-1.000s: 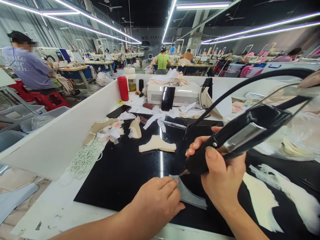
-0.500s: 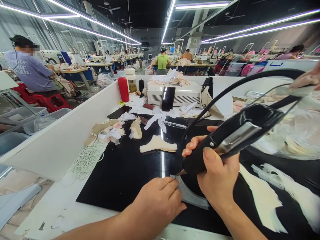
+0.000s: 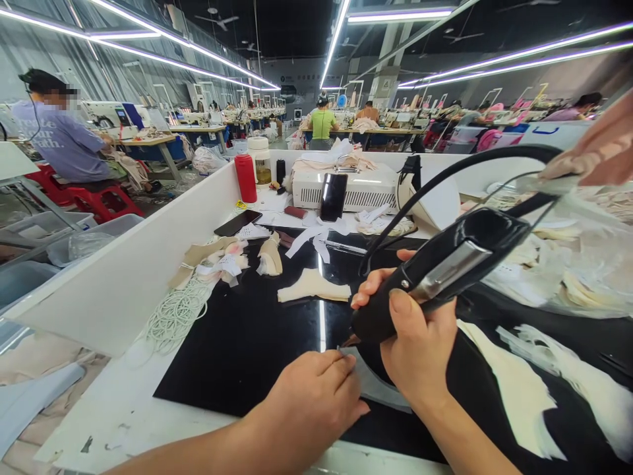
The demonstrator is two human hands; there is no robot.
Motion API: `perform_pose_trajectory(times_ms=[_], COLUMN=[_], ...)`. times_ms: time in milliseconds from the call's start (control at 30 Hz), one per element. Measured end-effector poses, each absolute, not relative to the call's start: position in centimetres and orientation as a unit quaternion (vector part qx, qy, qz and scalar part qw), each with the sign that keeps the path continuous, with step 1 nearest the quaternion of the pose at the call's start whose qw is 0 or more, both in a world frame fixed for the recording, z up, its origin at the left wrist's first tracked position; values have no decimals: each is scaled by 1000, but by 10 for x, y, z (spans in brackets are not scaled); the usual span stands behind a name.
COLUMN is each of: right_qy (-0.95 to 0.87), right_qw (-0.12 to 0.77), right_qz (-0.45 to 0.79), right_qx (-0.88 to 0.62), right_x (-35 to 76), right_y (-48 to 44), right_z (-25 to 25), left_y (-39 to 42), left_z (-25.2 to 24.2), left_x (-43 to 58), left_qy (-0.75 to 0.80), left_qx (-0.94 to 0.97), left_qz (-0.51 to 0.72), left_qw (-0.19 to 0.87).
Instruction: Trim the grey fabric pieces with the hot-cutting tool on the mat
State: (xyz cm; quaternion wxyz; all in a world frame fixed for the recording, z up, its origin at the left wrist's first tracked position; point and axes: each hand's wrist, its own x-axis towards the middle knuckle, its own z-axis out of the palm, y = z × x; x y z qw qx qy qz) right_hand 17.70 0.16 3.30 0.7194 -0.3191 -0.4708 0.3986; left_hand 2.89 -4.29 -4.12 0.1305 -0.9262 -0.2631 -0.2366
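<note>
My right hand (image 3: 420, 349) is wrapped around a black corded hand tool (image 3: 445, 264) with a silver lever along its side. The tool tilts down to the left. Its brownish tip (image 3: 350, 340) is right at the fingertips of my left hand (image 3: 319, 389). The fingers of that hand are curled and pressed onto the left end of a grey curved strip (image 3: 376, 379), which lies on the black board (image 3: 237, 356). My right hand and the tool cover part of the strip. Ahead lies a cream curved fabric piece (image 3: 314, 285).
Cream pieces (image 3: 514, 389) lie to the right. A co-worker's hand (image 3: 603, 155) touches a clear plastic bag (image 3: 593, 257) at upper right. Pale cord loops (image 3: 178, 313), fabric scraps (image 3: 270, 254), a standing phone (image 3: 333, 196), a red bottle (image 3: 246, 178) and a white vented machine (image 3: 366, 191) surround the board.
My right hand has shifted slightly left with the tool, covering more of the strip. My left hand has stayed in place. The co-worker's hand has moved further into view from the right.
</note>
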Motion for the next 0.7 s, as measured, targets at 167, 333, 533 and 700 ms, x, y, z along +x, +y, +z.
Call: perform_pose_trajectory(times_ms=[167,333,533,700], right_qy=[-466,-450,-451,-451], right_qw=[729,743,747,752], right_qz=[389,365,328,318], right_qx=[-316,-335,-362,-362], right_x=[186,212,232,232], right_y=[-1,-19,-49,-58], right_z=[40,51,54,45], left_y=[-43,-43,-42,-40], left_z=[-34,-32,-32,-28], left_x=[29,27,24,24], left_qy=[-277,-267,-267,-258], left_qx=[-919,-925,-923,-921], left_qz=[-254,-245,-257,-270], left_qw=[120,112,100,110])
